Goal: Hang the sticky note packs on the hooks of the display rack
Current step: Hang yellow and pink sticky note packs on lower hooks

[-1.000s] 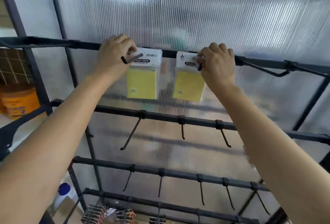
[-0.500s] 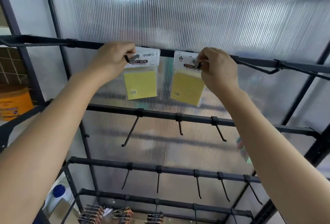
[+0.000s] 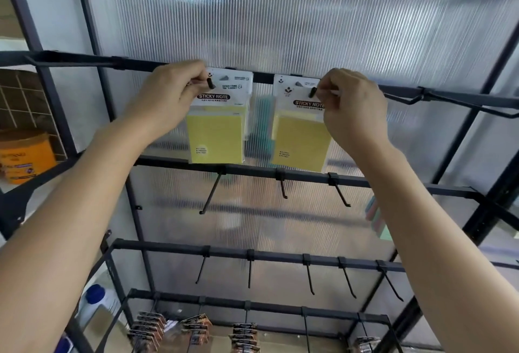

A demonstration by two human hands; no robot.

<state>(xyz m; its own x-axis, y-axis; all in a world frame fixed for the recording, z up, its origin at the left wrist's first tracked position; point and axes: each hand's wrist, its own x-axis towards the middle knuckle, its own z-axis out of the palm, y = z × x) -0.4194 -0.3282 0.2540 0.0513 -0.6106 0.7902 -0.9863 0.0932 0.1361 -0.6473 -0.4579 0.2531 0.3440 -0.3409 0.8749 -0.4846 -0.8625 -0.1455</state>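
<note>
Head view: two yellow sticky note packs hang side by side at the top bar (image 3: 134, 63) of the display rack (image 3: 87, 15), in front of a ribbed translucent panel (image 3: 280, 29). The left hand (image 3: 168, 99) pinches the white header card of the left sticky note pack (image 3: 217, 130) at the left hook (image 3: 209, 82). The right hand (image 3: 351, 108) pinches the header of the right sticky note pack (image 3: 302, 136) at the right hook (image 3: 312, 91). Each grip sits at the header, beside the hang hole, most likely so that the hole can be steered along the hook while the pad hangs free below. Both dark hook tips show in front of the cards, which suggests the packs are threaded on. How far back they sit cannot be told, because the curled fingers cover the hook shafts and the hang holes. The small print on the headers is too fine to read. Empty hooks (image 3: 212, 192) line the bars below. Dark packs (image 3: 196, 327) on the lowest row are cut off by the frame edge. An orange tub (image 3: 25, 153) stands at far left.
</note>
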